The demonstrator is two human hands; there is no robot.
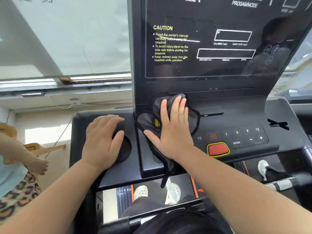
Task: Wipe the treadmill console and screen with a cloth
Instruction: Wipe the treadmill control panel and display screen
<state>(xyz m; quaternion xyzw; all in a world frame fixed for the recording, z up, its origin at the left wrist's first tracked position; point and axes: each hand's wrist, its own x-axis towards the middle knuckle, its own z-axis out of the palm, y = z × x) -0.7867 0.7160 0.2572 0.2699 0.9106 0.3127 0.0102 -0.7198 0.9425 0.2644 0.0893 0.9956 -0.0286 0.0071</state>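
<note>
Right hand (170, 130) pressed flat, fingers straight, on the grey cloth (146, 120); left hand (101, 142) relaxed, holding nothing.
Cloth lies on the console (236, 115) below the screen (219, 39); left palm rests beside it over the cup holder (125, 149).

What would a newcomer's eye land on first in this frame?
First the right hand, pressed flat on a dark grey cloth at the left of the console's button panel. Next the left hand, resting at the cup holder further left, and the red button with a yellow rim just right of the right wrist. Above stands the black screen with its yellow CAUTION heading.
</note>
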